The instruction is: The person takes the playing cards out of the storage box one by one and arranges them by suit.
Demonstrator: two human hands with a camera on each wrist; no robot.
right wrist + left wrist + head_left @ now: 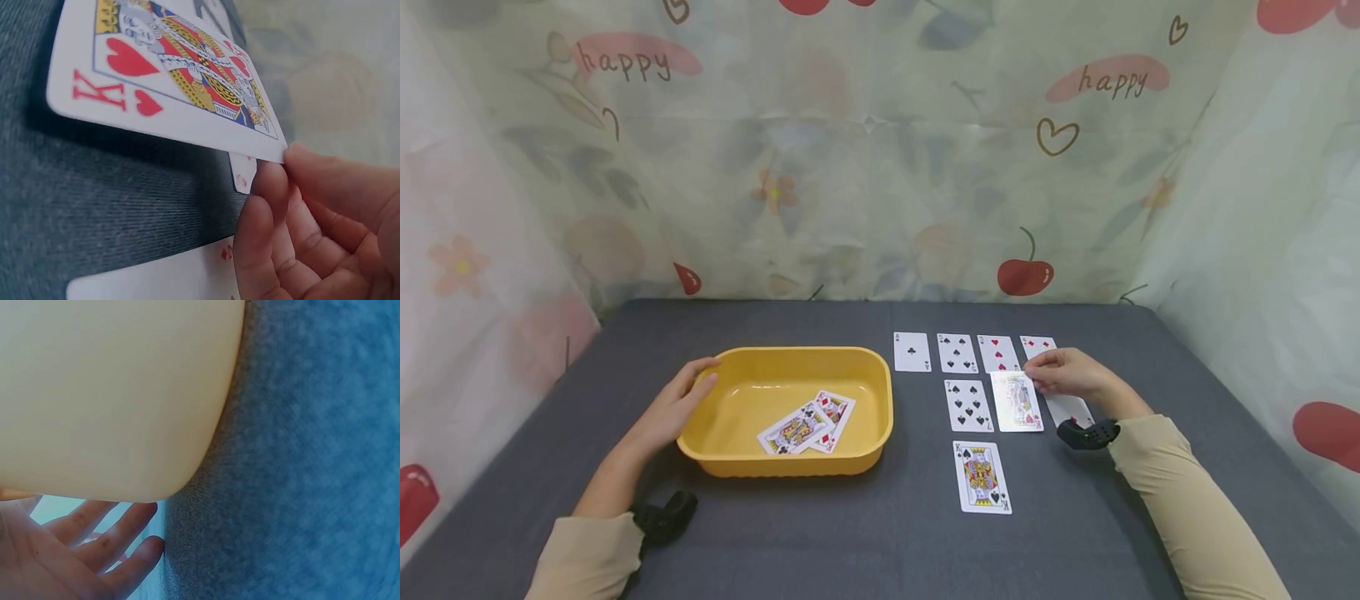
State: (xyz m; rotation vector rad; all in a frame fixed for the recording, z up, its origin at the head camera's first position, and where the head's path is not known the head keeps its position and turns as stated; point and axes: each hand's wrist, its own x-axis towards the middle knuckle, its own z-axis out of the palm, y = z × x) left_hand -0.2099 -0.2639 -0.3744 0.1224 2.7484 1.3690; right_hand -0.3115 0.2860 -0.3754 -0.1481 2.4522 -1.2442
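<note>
Right wrist view: king of hearts (181,69) lifted, pinched

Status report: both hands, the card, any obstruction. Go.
Right hand pinches king of hearts, edge lifted. Left hand open, resting on yellow tray. Nothing blocking.

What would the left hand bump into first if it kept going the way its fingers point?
Probably the yellow tub. The left hand already lies at its near-left corner with straight fingers pointing along the rim, so it would meet that wall at once, though depth is hard to judge.
</note>
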